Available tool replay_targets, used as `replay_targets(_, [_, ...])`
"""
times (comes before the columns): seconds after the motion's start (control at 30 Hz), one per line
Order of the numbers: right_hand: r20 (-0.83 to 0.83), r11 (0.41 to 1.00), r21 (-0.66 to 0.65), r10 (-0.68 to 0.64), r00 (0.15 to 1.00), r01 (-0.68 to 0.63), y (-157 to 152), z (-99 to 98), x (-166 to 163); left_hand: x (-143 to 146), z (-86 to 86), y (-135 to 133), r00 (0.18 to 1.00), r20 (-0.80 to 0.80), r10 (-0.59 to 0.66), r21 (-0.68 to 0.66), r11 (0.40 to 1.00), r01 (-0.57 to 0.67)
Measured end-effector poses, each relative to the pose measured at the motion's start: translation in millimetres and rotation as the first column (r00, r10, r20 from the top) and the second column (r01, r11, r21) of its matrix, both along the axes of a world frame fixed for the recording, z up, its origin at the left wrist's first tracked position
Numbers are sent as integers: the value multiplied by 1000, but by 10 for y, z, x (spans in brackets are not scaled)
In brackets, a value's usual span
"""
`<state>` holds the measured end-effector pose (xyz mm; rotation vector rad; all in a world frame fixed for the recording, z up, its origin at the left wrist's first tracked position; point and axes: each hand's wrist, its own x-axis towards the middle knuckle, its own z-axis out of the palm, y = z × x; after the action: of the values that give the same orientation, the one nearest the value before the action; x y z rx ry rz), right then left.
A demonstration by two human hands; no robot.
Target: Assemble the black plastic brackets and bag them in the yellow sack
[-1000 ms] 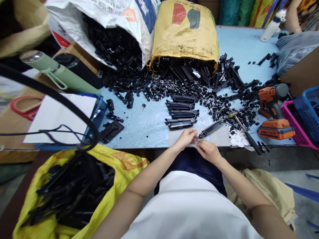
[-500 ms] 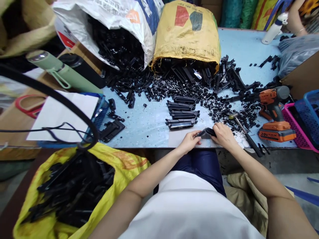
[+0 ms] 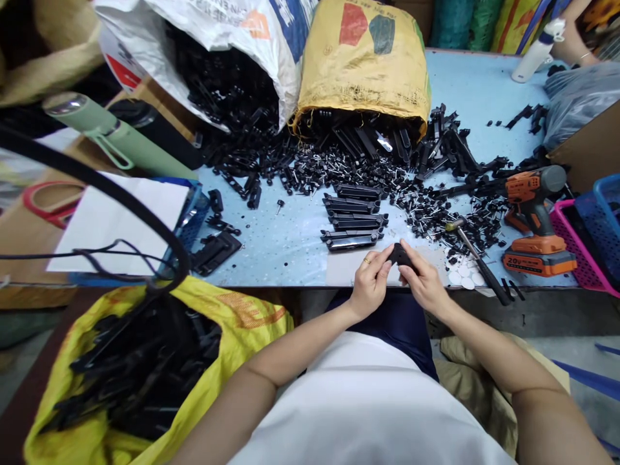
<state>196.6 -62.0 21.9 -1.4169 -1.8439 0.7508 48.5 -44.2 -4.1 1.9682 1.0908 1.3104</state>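
Note:
Between my two hands, just above the table's front edge, is a black plastic part [image 3: 400, 254]. My left hand [image 3: 372, 279] grips its left end, thumb and fingers closed on it. The right end is pinched by my right hand [image 3: 422, 279]. Fingers cover much of the part, so its full shape is hidden. Right behind my hands lies a stack of long black plastic assemblies [image 3: 353, 223], set side by side in a row. Past them spreads a heap of small black pieces with metal pins [image 3: 339, 169].
To the right lie a hammer [image 3: 477, 258], an orange cordless drill [image 3: 537, 219] and a pink basket [image 3: 576, 248]. A yellow sack [image 3: 363, 64] and a white sack [image 3: 217, 26] spill black parts at the back. An open yellow bag [image 3: 256, 316] stands lower left. A co-worker's arm [image 3: 576, 39] shows top right.
My hands have drawn closer together around the black plastic part, which has turned and now shows less of its length. My left hand has rolled over.

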Motion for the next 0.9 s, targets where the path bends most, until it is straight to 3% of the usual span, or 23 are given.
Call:
replay_targets(0.13, [-123, 989, 61, -126, 984, 134, -75, -79, -237, 21, 71, -12, 997, 44, 68, 37, 997, -70])
replay_targets(0.4, [-37, 950, 311, 13, 999, -1, 10, 40, -157, -169, 258, 158, 995, 16, -95, 192, 977, 90])
replay_targets(0.53, [-8, 946, 325, -5, 1000, 7, 14, 36, -157, -236, 266, 273, 982, -14, -187, 162, 969, 187])
replay_targets(0.63, [9, 976, 216, -24, 1000, 22, 29, -68, -170, -225, 175, 293, 979, -11, -202, 45, 978, 203])
replay_targets(0.73, [67, 997, 64, 49, 997, -53, 191, -211, -88, -145, -19, 222, 991, 118, -63, -249, 964, 91])
replay_targets(0.83, [177, 1000, 8, 10, 984, -11, 590, -318, 212, -81, -258, 104, 937, 296, 184, -606, 795, 35])
replay_targets(0.9, [222, 980, 30, -196, 955, 194, 957, -355, 543, -92, -392, 26, 881, 359, 307, -722, 690, 54])
